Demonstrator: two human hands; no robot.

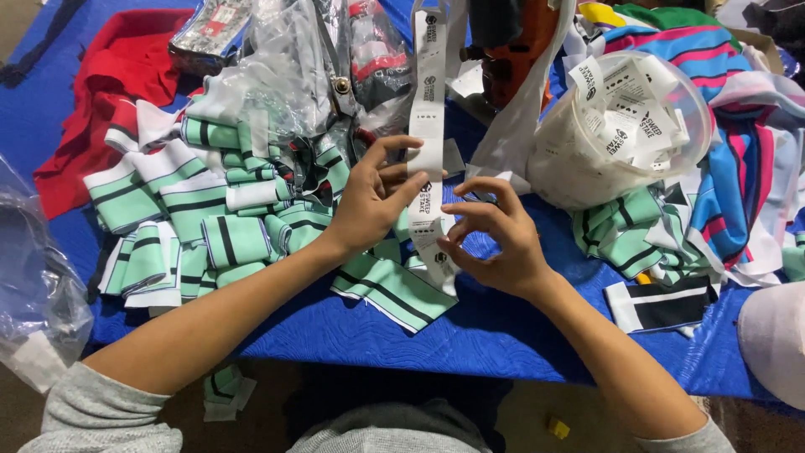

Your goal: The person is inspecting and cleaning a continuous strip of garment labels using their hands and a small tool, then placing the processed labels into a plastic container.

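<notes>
**Label strip pinched taut between both hands**

Held upright over the blue counter [503, 335]: a long white strip of woven labels [429, 126], running from the top of the view down to the hands. Left hand [369, 205] closed lightly on the strip from the left, thumb and forefinger pinching its edge, other fingers curled loose behind. Right hand [495, 239] just below and right of the strip, fingertips bunched on its lower end, nothing else in its grasp. Gripped at two close points, probably to keep one label flat and steady between them; lower end resting on a green striped cuff piece [394, 289].

Left of the strip: a heap of folded mint, white and black rib-knit pieces [193, 226], with red fabric [109, 75] beyond. Above-left of the strip: crumpled clear plastic bags [285, 75] crowding the strip's upper run. Right of the strip: a clear plastic tub of cut labels [620, 126], within easy reach of the right hand. Further right of the strip: striped blue, pink and white cloth [738, 151], more green cuffs [629, 235], and a black-and-white band [662, 304]. Little bare counter near the strip except toward the near edge.
</notes>
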